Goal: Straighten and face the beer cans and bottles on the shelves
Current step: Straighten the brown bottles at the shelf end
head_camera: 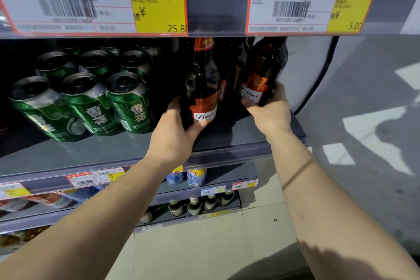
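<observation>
Two dark brown Budweiser bottles stand at the right end of the grey shelf (95,154). My left hand (175,134) grips the base of the left bottle (201,88), whose red and white label faces me. My right hand (270,111) holds the lower part of the right bottle (261,70), which is tilted and lifted near the shelf's right edge. A third bottle (228,79) shows partly between them, further back. To the left stand several green beer cans (129,102) in rows, labels facing forward.
A shelf rail with two large price tags (311,0) runs overhead, close above the bottle necks. Lower shelves hold blue and white cans (196,177) and green bottles (195,206). A white rounded end panel (309,70) closes the shelf on the right; grey floor lies beyond.
</observation>
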### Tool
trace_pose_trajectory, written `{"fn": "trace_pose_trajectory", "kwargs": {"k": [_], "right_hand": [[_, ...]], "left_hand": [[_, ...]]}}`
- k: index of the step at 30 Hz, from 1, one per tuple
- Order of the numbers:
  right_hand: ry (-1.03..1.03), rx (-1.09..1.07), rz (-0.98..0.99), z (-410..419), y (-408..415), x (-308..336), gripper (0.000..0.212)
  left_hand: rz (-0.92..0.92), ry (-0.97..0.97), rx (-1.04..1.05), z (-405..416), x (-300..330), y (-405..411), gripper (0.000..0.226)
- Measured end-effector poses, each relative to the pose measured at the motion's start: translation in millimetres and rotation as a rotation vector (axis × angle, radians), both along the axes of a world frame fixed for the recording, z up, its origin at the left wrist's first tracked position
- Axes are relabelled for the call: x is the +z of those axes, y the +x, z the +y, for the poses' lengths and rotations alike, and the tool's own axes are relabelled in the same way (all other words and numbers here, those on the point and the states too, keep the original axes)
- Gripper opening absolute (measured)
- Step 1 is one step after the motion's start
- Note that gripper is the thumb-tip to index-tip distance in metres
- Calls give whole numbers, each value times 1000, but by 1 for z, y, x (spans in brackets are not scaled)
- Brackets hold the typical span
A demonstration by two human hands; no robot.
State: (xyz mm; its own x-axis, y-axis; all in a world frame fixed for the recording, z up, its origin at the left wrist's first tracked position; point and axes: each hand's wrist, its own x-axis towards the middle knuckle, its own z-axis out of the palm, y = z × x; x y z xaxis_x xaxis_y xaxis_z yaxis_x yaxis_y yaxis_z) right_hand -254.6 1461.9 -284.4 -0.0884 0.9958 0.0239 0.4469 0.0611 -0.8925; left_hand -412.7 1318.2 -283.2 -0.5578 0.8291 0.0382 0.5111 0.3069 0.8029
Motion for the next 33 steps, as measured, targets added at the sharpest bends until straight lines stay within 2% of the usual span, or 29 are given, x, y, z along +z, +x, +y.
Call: {"fn": "trace_pose_trajectory", "kwargs": {"k": [3,10,23,28,33], "right_hand": [[-20,8,-5,2,4,1,77],[16,54,-91,-17,21,8,68],[26,131,-103,-14,26,9,67],[-19,230,-108,-5,32,5,67],[-76,309,-69,2,31,5,67]], "left_hand": [[16,14,-77,-2,2,0,57],[11,50,-83,25,-2,2,60],[21,42,-110,54,-2,4,62],[8,-12,-274,47,-7,-8,65],[-47,84,-328,38,-5,-3,55]]}}
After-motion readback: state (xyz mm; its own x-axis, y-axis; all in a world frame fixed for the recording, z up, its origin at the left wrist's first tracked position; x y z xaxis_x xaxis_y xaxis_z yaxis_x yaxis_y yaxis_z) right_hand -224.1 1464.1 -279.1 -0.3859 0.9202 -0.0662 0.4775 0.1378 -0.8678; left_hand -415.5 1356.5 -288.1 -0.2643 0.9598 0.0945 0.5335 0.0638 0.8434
